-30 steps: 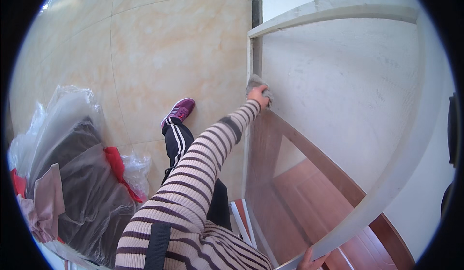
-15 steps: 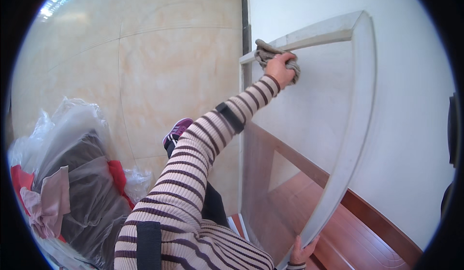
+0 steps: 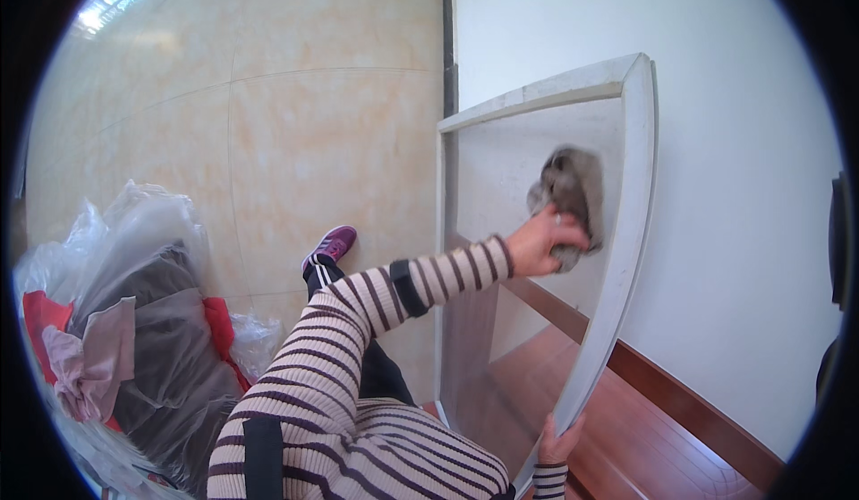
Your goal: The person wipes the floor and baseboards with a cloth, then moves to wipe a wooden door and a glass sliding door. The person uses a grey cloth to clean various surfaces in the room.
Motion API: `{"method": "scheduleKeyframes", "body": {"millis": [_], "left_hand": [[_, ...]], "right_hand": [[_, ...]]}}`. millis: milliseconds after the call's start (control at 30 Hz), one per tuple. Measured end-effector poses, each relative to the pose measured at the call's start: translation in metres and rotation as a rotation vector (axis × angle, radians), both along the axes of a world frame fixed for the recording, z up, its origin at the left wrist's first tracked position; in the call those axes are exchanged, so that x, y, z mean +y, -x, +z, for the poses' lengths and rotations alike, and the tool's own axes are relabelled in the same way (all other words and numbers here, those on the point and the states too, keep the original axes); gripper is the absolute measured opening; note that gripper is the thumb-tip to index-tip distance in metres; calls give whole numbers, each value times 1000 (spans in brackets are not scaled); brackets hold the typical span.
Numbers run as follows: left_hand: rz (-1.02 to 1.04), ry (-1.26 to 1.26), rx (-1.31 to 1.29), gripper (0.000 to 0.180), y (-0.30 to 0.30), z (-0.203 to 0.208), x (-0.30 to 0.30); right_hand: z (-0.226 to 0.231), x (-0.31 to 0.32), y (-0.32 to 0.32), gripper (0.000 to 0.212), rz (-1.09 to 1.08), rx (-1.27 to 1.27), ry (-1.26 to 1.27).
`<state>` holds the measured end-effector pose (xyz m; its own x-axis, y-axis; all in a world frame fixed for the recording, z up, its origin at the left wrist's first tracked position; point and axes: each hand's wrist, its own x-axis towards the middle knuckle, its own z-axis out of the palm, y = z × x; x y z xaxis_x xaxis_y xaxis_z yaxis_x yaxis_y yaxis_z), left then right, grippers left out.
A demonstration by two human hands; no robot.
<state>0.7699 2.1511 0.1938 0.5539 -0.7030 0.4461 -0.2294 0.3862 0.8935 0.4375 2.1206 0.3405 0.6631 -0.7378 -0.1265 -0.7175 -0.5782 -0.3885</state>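
My left hand [image 3: 542,240] is closed on a crumpled grey-brown cloth [image 3: 577,182], blurred by motion. Hand and cloth lie over the upper part of a see-through panel [image 3: 483,147] in a white frame, near its right side bar [image 3: 633,187]. The panel stands upright in front of me, its top bar [image 3: 546,90] sloping up to the right. Low on that same side bar, my right hand [image 3: 559,440] grips the frame's edge with fingers and thumb on either side.
To the left sits a pile of clear plastic sheeting [image 3: 152,205] over dark material, with red cloth [image 3: 219,326] and a pale pink cloth [image 3: 94,357]. Beige tiles [image 3: 331,142] cover the floor. A white wall [image 3: 725,187] and reddish-brown wood [image 3: 644,437] are at right. My purple shoe [image 3: 336,241] shows.
My left hand and the cloth have come down and right from the frame's top bar onto the panel. The frame's top has shifted slightly left and lower in view. My right hand keeps its hold.
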Motion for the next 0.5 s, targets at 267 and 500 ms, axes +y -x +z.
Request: {"method": "scheduleKeyframes", "body": {"millis": [267,500], "left_hand": [[-320,-82,1442,49,66,-124,68],[-193,324,1719,51,48,-126,151]], "right_hand": [[-1,-18,13,52,4,122,-1],[-2,-18,8,48,-20,104,13]]}}
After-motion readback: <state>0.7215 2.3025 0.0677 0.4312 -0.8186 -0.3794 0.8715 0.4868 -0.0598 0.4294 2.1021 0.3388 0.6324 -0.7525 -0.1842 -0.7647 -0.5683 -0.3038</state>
